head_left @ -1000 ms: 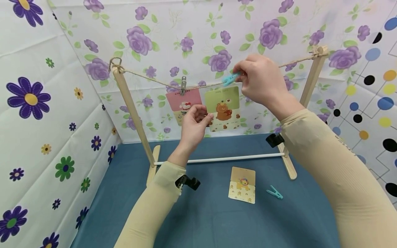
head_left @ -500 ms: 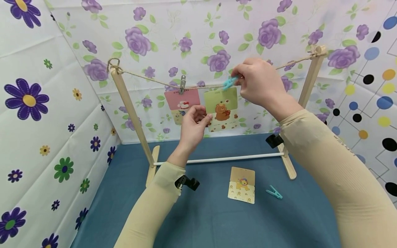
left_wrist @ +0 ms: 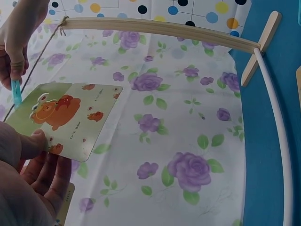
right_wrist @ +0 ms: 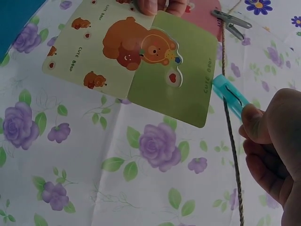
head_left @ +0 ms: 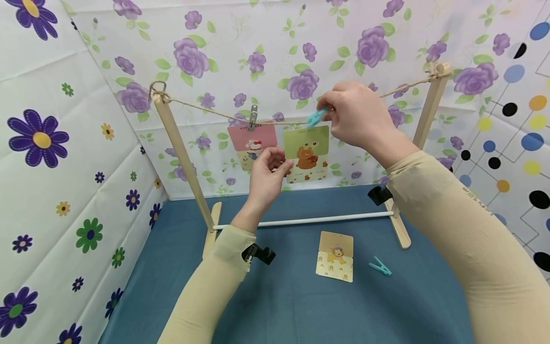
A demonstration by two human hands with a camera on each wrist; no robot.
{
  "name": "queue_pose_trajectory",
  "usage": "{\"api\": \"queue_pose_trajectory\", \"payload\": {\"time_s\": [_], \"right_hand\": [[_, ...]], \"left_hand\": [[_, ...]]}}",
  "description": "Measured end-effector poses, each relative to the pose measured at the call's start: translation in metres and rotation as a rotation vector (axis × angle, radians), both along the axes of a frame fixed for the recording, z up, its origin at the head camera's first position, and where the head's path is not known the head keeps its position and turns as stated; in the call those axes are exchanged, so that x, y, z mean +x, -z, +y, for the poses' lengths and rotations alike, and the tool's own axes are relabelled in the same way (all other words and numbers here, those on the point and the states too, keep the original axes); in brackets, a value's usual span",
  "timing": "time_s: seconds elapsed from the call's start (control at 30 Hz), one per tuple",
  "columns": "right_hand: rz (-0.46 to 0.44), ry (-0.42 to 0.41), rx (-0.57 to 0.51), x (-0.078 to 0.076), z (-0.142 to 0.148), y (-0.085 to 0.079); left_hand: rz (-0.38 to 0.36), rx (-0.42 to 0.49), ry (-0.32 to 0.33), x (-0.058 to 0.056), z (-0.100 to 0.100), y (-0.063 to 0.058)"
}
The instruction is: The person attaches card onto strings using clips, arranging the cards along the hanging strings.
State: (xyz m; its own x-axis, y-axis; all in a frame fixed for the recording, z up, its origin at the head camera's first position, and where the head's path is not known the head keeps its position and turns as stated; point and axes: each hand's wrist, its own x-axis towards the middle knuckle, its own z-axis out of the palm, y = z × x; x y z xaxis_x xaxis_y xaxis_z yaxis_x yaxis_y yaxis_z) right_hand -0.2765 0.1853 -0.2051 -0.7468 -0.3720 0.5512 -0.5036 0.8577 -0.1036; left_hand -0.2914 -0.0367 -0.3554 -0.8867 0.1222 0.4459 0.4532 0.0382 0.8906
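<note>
My left hand (head_left: pixel 269 174) pinches the left edge of a green and cream bear card (head_left: pixel 306 155), thumb in front and fingers behind. The card hangs upright just under a twine line (head_left: pixel 206 109). My right hand (head_left: pixel 358 114) pinches a turquoise clothespin (head_left: pixel 316 118) between thumb and fingers. In the right wrist view the clothespin (right_wrist: pixel 228 94) crosses the twine, its tip right at the card's top edge. To the left, a pink rabbit card (head_left: pixel 253 136) hangs from the twine by a metal clip (head_left: pixel 253 118); my left hand covers part of it.
Two wooden posts (head_left: pixel 182 160) hold the twine, joined low down by a white rod (head_left: pixel 326 220). On the blue cloth (head_left: pixel 292 306) lie a tan lion card (head_left: pixel 335 256) and a second turquoise clothespin (head_left: pixel 380 266). A flowered sheet (head_left: pixel 258 28) hangs close behind.
The clothespin and right hand have shifted slightly left and dipped, then eased a little. The bear card's top now sits slightly lower against the twine. My left hand keeps its hold.
</note>
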Motion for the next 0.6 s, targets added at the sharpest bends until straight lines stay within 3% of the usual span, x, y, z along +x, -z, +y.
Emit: {"api": "queue_pose_trajectory", "payload": {"time_s": [0.6], "right_hand": [[-0.005,-0.038,0.048,-0.0016,0.003,0.0034]], "left_hand": [[0.005,-0.022,-0.026,-0.003,-0.0008,0.0021]]}}
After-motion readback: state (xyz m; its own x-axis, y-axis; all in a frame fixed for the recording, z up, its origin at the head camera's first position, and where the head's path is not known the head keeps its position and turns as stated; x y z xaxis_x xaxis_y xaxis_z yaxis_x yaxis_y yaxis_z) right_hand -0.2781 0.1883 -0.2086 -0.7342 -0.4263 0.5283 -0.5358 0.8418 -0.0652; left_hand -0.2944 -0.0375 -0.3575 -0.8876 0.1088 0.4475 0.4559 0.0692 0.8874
